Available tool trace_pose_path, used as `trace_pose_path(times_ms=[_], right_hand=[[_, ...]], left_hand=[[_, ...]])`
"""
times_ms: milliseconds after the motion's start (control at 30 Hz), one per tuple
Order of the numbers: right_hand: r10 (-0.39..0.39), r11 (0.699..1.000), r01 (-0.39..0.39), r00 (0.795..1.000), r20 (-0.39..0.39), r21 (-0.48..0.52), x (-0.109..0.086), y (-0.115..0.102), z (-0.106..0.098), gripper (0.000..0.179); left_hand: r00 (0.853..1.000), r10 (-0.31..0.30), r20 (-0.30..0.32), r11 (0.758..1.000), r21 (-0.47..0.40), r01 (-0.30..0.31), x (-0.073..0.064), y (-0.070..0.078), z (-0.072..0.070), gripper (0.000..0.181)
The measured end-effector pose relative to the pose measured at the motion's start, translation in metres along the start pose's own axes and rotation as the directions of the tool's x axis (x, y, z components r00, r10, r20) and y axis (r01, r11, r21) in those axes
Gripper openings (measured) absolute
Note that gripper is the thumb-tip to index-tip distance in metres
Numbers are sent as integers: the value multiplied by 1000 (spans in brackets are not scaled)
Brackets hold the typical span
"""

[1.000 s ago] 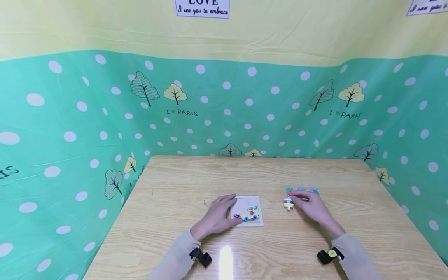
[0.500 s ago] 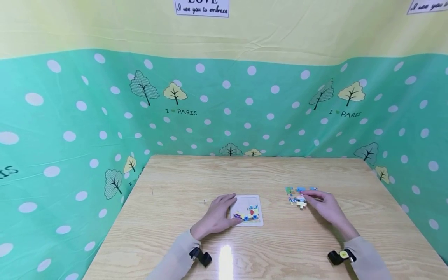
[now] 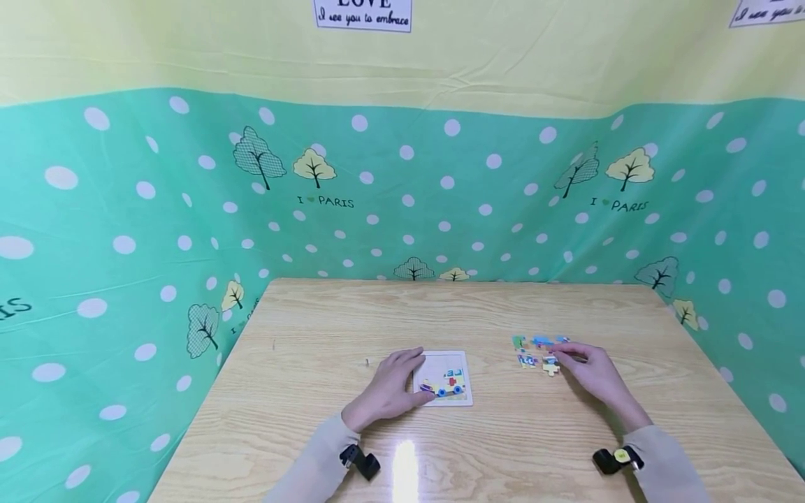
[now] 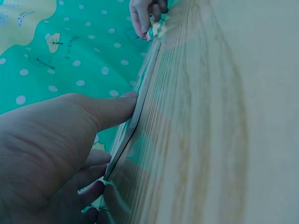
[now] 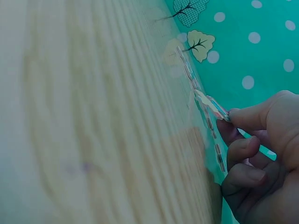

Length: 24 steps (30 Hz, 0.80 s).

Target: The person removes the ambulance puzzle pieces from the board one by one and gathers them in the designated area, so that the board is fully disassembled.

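Note:
My left hand [image 3: 391, 385] holds the left side of a square white puzzle board [image 3: 436, 365], its thumb on the near part and its fingers at the far left. Assembled puzzle pieces [image 3: 451, 384] on the board's lower part show a yellow vehicle with blue wheels. In the left wrist view the thumb [image 4: 119, 108] presses the board's edge. My right hand [image 3: 591, 375] pinches a jigsaw puzzle piece [image 3: 550, 368] between thumb and fingertips, over the other pieces. The right wrist view shows that piece [image 5: 212, 106] tilted above the row on the table.
Several loose puzzle pieces [image 3: 527, 360] lie on the wooden table [image 3: 352, 314] right of the board, green and blue ones among them. A polka-dot curtain [image 3: 428, 195] hangs behind and beside the table. A tiny object [image 3: 367, 362] lies left of the board.
My right hand has moved to the right with the pinched puzzle piece, uncovering loose pieces on the left. The left hand and the board have stayed in place.

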State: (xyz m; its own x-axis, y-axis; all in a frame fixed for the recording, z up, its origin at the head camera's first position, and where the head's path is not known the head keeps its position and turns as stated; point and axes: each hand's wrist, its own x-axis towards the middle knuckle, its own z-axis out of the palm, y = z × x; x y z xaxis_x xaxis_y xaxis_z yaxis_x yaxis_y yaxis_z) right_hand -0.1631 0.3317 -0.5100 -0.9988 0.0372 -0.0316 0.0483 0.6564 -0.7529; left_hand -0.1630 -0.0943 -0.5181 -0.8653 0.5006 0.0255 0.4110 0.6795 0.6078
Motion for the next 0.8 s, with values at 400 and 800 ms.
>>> trace_pose_path(times_ms=[400, 800], right_hand=[[12, 994, -16, 999, -33, -104, -2, 1, -3, 37], [-42, 979, 38, 999, -14, -200, 2, 0, 1, 24]], left_hand=[[1000, 3, 2, 1000, -2, -3, -1, 0, 0, 82], [1000, 2, 1, 1000, -6, -2, -1, 0, -1, 81]])
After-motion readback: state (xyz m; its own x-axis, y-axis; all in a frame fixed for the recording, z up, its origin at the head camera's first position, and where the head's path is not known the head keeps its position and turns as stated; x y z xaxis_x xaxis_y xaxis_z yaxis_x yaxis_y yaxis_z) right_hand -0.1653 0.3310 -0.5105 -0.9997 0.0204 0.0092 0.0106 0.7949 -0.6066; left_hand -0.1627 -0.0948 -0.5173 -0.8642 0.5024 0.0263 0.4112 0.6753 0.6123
